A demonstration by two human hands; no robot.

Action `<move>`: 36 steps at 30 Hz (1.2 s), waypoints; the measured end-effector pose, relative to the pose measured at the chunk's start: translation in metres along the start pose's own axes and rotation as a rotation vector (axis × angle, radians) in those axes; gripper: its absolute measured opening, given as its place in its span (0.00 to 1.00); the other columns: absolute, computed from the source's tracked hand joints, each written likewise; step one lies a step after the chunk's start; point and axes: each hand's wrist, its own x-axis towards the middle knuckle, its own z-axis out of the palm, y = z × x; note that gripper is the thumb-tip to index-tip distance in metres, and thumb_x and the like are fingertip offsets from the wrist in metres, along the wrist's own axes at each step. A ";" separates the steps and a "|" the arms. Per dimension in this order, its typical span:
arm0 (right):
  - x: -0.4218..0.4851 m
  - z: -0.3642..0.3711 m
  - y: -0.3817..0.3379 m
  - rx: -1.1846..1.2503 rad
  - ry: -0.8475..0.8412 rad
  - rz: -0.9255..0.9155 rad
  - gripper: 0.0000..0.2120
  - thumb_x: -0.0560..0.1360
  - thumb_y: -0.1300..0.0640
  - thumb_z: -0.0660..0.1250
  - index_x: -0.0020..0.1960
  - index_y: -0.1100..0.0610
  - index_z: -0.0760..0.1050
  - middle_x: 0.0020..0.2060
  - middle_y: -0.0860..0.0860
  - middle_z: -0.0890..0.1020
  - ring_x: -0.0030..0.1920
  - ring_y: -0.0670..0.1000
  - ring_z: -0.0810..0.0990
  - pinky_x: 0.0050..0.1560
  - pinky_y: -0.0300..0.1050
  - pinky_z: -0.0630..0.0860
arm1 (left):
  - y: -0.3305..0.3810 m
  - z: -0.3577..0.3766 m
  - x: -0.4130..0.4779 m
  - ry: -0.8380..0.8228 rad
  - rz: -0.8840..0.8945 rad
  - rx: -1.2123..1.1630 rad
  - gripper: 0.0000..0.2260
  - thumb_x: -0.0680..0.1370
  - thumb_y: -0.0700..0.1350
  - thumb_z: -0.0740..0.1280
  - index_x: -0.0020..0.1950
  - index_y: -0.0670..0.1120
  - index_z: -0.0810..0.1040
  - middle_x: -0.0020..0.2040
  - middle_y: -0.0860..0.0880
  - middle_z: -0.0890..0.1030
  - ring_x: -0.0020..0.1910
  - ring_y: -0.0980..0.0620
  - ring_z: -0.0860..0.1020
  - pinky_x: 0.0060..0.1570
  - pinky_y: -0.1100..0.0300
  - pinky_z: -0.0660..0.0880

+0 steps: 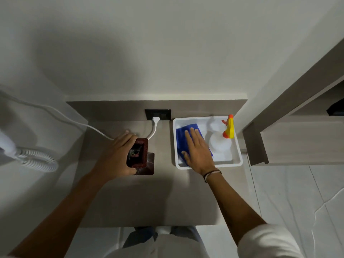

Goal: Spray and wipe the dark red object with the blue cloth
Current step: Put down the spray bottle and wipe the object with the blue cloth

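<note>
The dark red object (139, 153) is a small open-topped box standing on the grey counter (149, 198), left of centre. My left hand (117, 155) wraps around its left side and grips it. A folded blue cloth (183, 135) lies in the left half of a white tray (239, 146). My right hand (198, 151) rests flat on the cloth, fingers spread, covering much of it. A white spray bottle (219, 144) with a yellow and orange trigger head (229, 127) stands in the tray's right half.
A white plug (156, 120) sits in a black wall socket (158, 114) behind the box, its cable running left. A white coiled cord and handset (28, 155) hang at the far left. A grey cabinet (297, 131) stands right of the tray.
</note>
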 end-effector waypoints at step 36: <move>-0.053 0.088 -0.187 0.698 -0.019 -0.037 0.47 0.82 0.71 0.65 0.87 0.52 0.37 0.85 0.49 0.31 0.86 0.56 0.32 0.87 0.60 0.46 | -0.045 0.002 -0.037 0.095 -0.018 -0.455 0.44 0.58 0.40 0.75 0.74 0.45 0.67 0.68 0.47 0.68 0.66 0.74 0.65 0.62 0.77 0.64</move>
